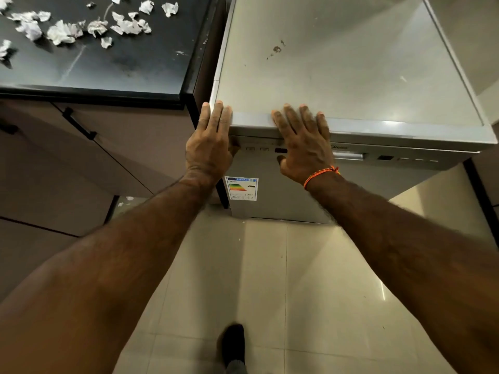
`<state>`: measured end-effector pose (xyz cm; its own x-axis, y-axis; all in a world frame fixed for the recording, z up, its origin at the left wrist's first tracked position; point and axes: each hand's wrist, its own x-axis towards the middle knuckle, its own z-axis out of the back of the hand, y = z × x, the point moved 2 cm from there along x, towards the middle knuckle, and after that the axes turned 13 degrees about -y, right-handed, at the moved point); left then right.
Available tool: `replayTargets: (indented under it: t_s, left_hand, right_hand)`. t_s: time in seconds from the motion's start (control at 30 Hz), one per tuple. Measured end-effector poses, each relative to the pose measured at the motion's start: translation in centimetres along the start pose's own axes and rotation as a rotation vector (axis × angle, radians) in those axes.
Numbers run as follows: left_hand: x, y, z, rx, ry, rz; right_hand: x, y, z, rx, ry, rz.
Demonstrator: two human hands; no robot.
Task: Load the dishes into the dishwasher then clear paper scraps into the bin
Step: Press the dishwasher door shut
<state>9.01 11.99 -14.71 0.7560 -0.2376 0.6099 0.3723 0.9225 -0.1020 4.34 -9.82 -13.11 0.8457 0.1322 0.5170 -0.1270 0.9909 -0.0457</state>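
A silver dishwasher point(351, 76) stands in front of me with its door closed. My left hand point(210, 141) lies with straight fingers over the front left corner of its top edge, thumb down on the control strip. My right hand point(302, 141), with an orange thread at the wrist, presses flat on the front edge a little to the right. Several crumpled white paper scraps point(64, 31) lie on the black countertop point(121, 66) at upper left. No dishes or bin are in view.
Brown cabinet fronts with a black handle point(79, 124) sit under the countertop to the left. An energy label point(241, 188) is stuck on the dishwasher door. Beige floor tiles point(270, 279) lie below, with my dark-socked foot point(233, 344) on them.
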Motion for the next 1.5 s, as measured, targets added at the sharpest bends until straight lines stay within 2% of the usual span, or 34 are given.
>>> replayTargets:
  t_s: [0.17, 0.3, 0.37, 0.5, 0.57, 0.8, 1.3, 1.5]
  left_hand:
    - [-0.2, 0.0, 0.2, -0.031, -0.013, 0.024]
    - [0.1, -0.7, 0.8, -0.034, 0.060, 0.028]
    - [0.2, -1.0, 1.3, -0.002, 0.118, 0.021]
    - [-0.2, -2.2, 1.9, 0.076, 0.166, -0.142]
    - [-0.1, -2.8, 1.7, 0.048, 0.159, -0.206]
    - [0.5, -3.3, 1.0, 0.021, 0.092, -0.169]
    - [0.5, -3.3, 1.2, 0.052, 0.095, -0.196]
    - [0.6, -3.2, 0.8, 0.055, 0.047, -0.189]
  right_hand:
    - [0.0, -0.1, 0.1, 0.006, 0.009, 0.014]
    - [0.1, -1.5, 1.0, 0.020, 0.066, 0.049]
    - [-0.5, -2.8, 1.6, 0.011, 0.080, 0.009]
    - [-1.3, -3.9, 2.1, -0.005, 0.104, -0.051]
    - [-1.1, -3.5, 2.0, 0.006, 0.093, -0.087]
    - [-1.2, -3.4, 1.6, 0.007, 0.088, -0.100]
    - [-1.5, -3.3, 1.2, -0.007, 0.056, -0.083]
    - [-1.6, -3.3, 1.0, -0.007, 0.034, -0.075]
